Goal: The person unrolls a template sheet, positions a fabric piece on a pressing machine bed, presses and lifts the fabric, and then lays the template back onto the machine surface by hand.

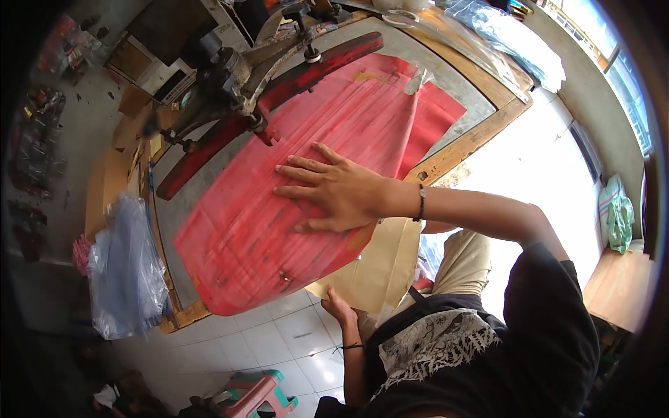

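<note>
Fingers spread, my right hand lies flat on a long, tapered red sheet with a scuffed, streaked surface. The sheet rests on a grey-topped table with a wooden frame, and its near end overhangs the edge. A smoother red piece shows from beneath its right side. Lower down, my left hand is closed on the edge of a tan sheet, whose upper part passes under the red one.
Over the table's far side stands a dark metal press-like frame with a long red bar. Clear plastic bags hang at the left edge. A pink and green stool stands on the tiled floor. Plastic film lies at the far right.
</note>
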